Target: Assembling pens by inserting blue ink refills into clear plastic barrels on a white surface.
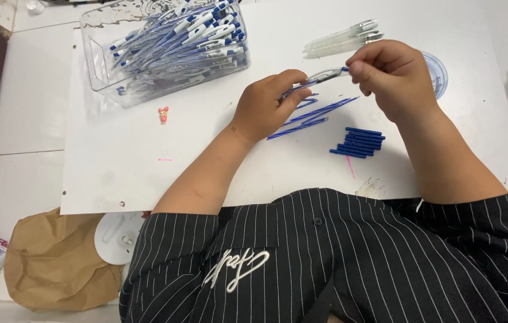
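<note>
Both hands grip one clear pen barrel (326, 75) above the white board's (116, 161) middle.
The left hand (266, 107) pinches its near end, the right hand (394, 78) its far end; loose blue refills (317, 113) lie beneath, blue caps (359, 142) nearer the front edge, a clear bin of pens (170, 48) at the far left corner.

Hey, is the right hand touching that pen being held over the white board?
Touching. The head view shows the right hand pinching one end of the pen, while the left hand grips the other end.
</note>
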